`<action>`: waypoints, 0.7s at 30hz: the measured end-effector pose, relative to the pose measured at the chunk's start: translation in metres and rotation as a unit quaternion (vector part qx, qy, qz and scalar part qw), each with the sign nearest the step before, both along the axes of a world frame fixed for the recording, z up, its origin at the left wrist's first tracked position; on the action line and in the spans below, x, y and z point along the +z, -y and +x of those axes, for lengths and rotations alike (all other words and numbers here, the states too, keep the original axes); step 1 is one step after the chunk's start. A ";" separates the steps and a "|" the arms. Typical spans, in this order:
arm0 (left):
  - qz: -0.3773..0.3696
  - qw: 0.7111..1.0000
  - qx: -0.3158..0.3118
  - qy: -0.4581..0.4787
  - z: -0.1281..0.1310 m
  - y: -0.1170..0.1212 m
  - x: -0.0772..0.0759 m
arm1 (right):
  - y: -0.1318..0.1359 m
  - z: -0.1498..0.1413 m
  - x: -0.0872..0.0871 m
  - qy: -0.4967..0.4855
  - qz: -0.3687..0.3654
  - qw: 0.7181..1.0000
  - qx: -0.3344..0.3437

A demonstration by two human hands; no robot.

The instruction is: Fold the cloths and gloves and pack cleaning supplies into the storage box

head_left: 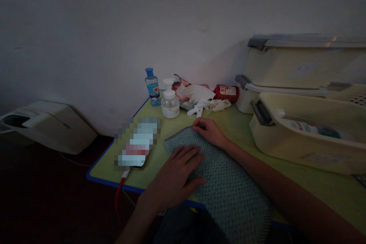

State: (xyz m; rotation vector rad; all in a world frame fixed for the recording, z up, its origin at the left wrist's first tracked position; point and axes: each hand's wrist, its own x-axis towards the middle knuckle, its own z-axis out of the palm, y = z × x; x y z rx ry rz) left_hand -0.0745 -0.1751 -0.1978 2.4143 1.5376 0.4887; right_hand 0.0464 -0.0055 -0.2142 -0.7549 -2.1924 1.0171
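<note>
A plain pale wall [114, 34] closes the far side of a dim room; before it stands a yellow-green surface [240, 124] edged in blue.

On the surface, at its near middle, lies a blue-green textured cloth [228, 183] with dark-and-white stitched edging; its near end runs past the surface's near edge toward the person's lap.

The left hand [177, 175] rests palm down at the cloth's left side, fingers extended and slightly parted, gripping nothing. The right hand [210, 131] is at the far edge, its fingers curled, thumb and forefinger apparently closed on the edging.

The step in hand is judged to be spreading or aligning the cloth. A next move would call for a secure pinch at the far edge and light pressure from the left palm, to avoid creasing.

Left of the cloth, apart from it, lies a smartphone [140, 143], its screen obscured, with a red cable [117, 198] at its near end. Beyond the cloth stand a clear pump bottle [170, 107] and a blue bottle [153, 89]; right of these are crumpled white items, not identifiable, and a red package [225, 92]. At the right sit an open cream bin [286, 154] and, behind it, stacked lidded bins [288, 65].
</note>
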 end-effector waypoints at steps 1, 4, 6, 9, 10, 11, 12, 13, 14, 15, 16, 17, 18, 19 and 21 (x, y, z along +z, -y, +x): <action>0.008 1.000 0.005 0.001 0.000 0.000 -0.001 | 0.001 0.000 0.001 0.004 0.006 1.000 0.000; 0.029 0.999 0.019 0.000 0.000 0.000 -0.004 | 0.002 0.001 0.005 0.019 0.025 1.000 0.000; 0.042 0.999 0.032 0.000 0.000 -0.001 -0.006 | 0.002 0.004 0.008 0.033 0.041 0.999 -0.001; 0.062 0.997 0.050 0.001 0.000 -0.002 -0.009 | -0.001 0.010 0.012 0.052 0.065 0.996 -0.011; 0.067 0.996 0.057 0.000 0.000 -0.002 -0.009 | -0.002 0.012 0.014 0.056 0.071 0.996 -0.016; 0.071 0.995 0.064 -0.003 0.000 -0.003 -0.010 | -0.003 0.014 0.014 0.060 0.076 0.995 -0.022; 0.074 0.995 0.073 -0.005 0.000 -0.003 -0.010 | -0.004 0.016 0.015 0.063 0.079 0.994 -0.027; 0.075 0.994 0.081 -0.008 0.001 -0.003 -0.010 | -0.004 0.018 0.016 0.066 0.081 0.994 -0.031; 0.077 0.993 0.087 -0.009 0.001 -0.003 -0.010 | -0.004 0.019 0.016 0.067 0.082 0.994 -0.034; 0.077 0.993 0.091 -0.010 0.001 -0.003 -0.010 | -0.005 0.020 0.016 0.069 0.081 0.994 -0.036; 0.078 0.993 0.093 -0.010 0.002 -0.003 -0.010 | -0.005 0.021 0.016 0.069 0.079 0.994 -0.038; 0.077 0.993 0.093 -0.010 0.002 -0.003 -0.010 | -0.005 0.021 0.016 0.069 0.076 0.994 -0.040; 0.077 0.993 0.091 -0.010 0.002 -0.003 -0.009 | -0.006 0.022 0.016 0.069 0.072 0.994 -0.042; 0.076 0.993 0.090 -0.010 0.002 -0.003 -0.009 | -0.007 0.022 0.015 0.069 0.067 0.994 -0.043; 0.073 0.993 0.087 -0.009 0.002 -0.003 -0.008 | -0.009 0.022 0.015 0.072 0.054 0.995 -0.043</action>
